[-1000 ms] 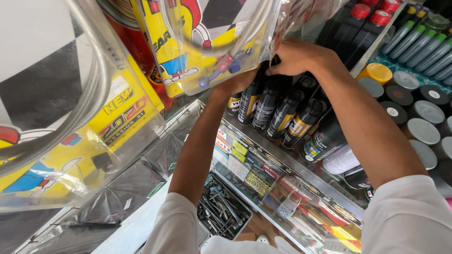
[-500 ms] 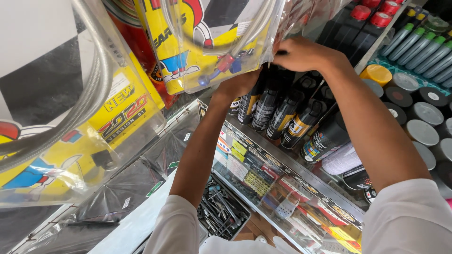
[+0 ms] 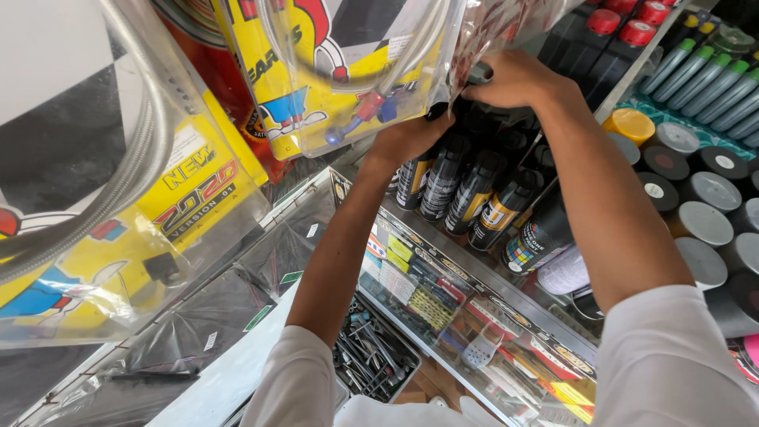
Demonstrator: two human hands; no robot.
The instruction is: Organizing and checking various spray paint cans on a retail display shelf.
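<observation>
Spray cans (image 3: 474, 194), black, stand in a row on the shelf under both hands. Right hand (image 3: 514, 79) has shifted up a bit since a second ago, closed on a dark item; left hand (image 3: 407, 138) grip unclear, beside the hanging hose pack (image 3: 340, 71).

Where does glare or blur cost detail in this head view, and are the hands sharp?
Head view: even bright light; glare streaks the clear plastic package with the coiled hose and the big one at left, which looms soft and stretched. Left hand and right hand are fairly sharp; the black spray cans below them are readable. Edges bend from the wide lens.
</observation>
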